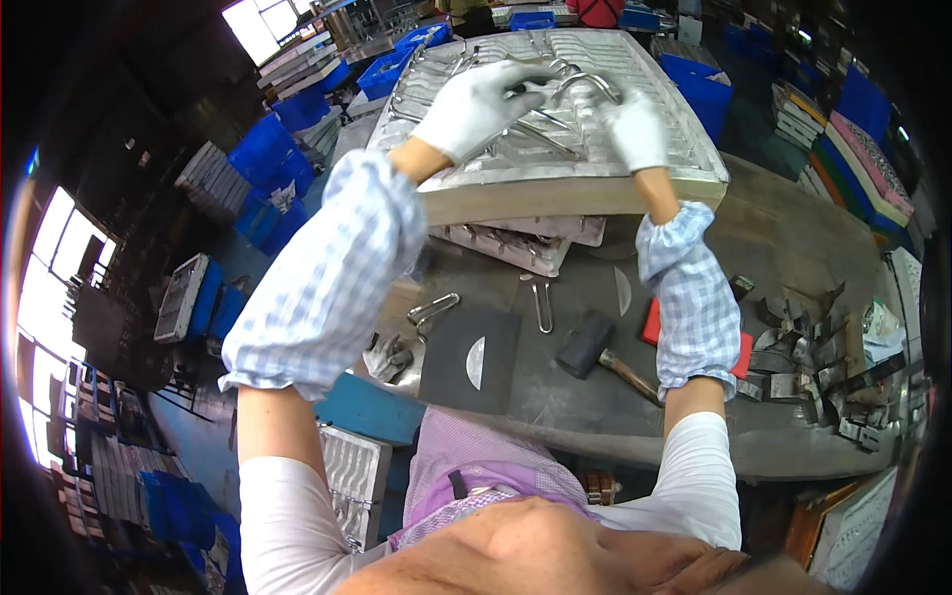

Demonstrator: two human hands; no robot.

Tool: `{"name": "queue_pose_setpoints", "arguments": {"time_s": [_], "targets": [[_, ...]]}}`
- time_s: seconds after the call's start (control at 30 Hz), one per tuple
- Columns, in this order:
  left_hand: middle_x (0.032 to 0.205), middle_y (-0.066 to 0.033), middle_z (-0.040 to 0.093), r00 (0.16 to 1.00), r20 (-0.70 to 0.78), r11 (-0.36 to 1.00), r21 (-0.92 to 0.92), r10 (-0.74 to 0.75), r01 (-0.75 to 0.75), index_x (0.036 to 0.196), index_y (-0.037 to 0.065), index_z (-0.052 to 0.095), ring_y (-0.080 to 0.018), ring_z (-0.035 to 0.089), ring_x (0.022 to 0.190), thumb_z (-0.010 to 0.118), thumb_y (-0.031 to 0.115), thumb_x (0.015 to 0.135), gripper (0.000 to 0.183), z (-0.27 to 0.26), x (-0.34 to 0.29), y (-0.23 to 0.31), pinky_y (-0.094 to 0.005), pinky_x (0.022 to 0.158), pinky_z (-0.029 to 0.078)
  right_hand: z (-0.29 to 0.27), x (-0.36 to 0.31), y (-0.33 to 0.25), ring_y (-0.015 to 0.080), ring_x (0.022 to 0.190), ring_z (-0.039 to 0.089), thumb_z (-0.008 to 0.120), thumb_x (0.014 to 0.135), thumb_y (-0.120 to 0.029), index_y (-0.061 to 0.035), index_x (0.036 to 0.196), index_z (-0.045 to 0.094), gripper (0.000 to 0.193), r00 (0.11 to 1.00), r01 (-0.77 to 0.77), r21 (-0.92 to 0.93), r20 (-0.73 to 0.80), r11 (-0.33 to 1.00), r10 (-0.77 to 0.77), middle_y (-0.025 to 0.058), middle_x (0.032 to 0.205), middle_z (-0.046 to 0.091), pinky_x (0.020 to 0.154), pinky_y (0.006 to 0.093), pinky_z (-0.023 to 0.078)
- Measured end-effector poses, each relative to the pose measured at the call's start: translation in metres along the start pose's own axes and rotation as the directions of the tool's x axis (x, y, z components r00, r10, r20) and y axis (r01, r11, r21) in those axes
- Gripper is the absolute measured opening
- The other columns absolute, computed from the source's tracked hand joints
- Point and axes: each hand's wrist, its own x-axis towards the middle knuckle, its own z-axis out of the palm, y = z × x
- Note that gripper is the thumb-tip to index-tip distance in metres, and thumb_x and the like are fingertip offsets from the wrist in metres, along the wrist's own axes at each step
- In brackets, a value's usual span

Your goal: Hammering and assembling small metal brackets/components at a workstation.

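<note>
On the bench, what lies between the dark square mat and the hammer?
In the head view, one bent metal clip lies on the bare bench between the dark square mat and the hammer; nothing else sits there.

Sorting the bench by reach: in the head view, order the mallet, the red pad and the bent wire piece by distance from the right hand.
From the right hand:
1. Bent wire piece, in its grip on the mould slab.
2. Red pad, under the right forearm.
3. Mallet, just left of the pad, slightly farther.

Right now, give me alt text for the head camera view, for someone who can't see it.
Two white-gloved hands, left and right, hold bent metal wire pieces over a grooved metal mould on a workbench. Nearer the person lie a mallet and a dark pad.
</note>
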Motion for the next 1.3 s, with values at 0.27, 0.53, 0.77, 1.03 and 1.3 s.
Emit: {"name": "queue_pose_setpoints", "arguments": {"time_s": [0.27,0.53,0.77,1.03,1.3], "targets": [[0.094,-0.0093,0.069,0.927,0.288,0.962,0.203,-0.239,0.184,0.109,0.013,0.07,-0.031,0.066,0.087,0.069,0.013,0.086,0.023,0.017,-0.235,-0.007,-0.0389,0.078,0.054,0.003,0.011,0.041,0.0397,0.113,0.063,0.054,0.084,-0.039,-0.0066,0.122,0.062,0.051,0.937,-0.107,-0.545,0.225,0.832,0.268,0.0242,0.12,0.065,0.096,0.0477,0.049],[0.093,-0.0088,0.069,0.71,0.334,0.771,0.089,-0.619,0.63,0.111,0.013,0.071,-0.0288,0.066,0.084,0.064,0.016,0.087,0.026,0.075,-0.476,0.042,-0.0395,0.076,0.054,0.084,-0.247,-0.052,0.0295,0.087,0.067,0.07,0.077,-0.009,-0.0122,0.101,0.071,0.024,0.759,0.503,0.234,0.341,0.832,-0.555,0.0104,0.099,0.071,0.08,0.0398,0.054],[0.101,-0.01,0.069,0.654,0.206,0.652,-0.084,-0.728,0.753,0.116,0.013,0.068,-0.0308,0.066,0.093,0.058,0.02,0.092,0.027,0.094,-0.526,0.108,-0.0412,0.082,0.054,0.236,-0.297,-0.095,0.0317,0.107,0.064,0.067,0.081,-0.021,-0.0148,0.126,0.063,0.045,0.603,0.383,0.2,0.685,0.902,-0.408,0.0097,0.12,0.067,0.091,0.0409,0.052],[0.108,-0.009,0.068,0.515,-0.258,0.561,-0.156,-0.817,0.813,0.112,0.011,0.068,-0.0282,0.065,0.103,0.062,0.016,0.09,0.023,0.09,-0.534,0.075,-0.0393,0.089,0.053,0.287,-0.313,-0.082,0.0302,0.099,0.064,0.066,0.079,-0.022,-0.015,0.106,0.07,0.028,0.588,0.5,-0.025,0.744,0.866,-0.318,0.0082,0.103,0.07,0.087,0.0433,0.05],[0.131,-0.0088,0.057,0.329,0.08,0.077,-0.895,-0.941,0.44,0.151,0.007,0.034,-0.0173,0.058,0.115,0.062,0.032,0.098,0.065,0.12,-0.485,0.058,-0.0274,0.099,0.046,0.157,-0.36,-0.156,0.0389,0.1,0.067,0.064,0.083,-0.064,-0.0059,0.124,0.059,0.071,0.542,-0.379,0.11,0.831,0.919,0.124,0.0223,0.106,0.069,0.087,0.0441,0.052]]}}
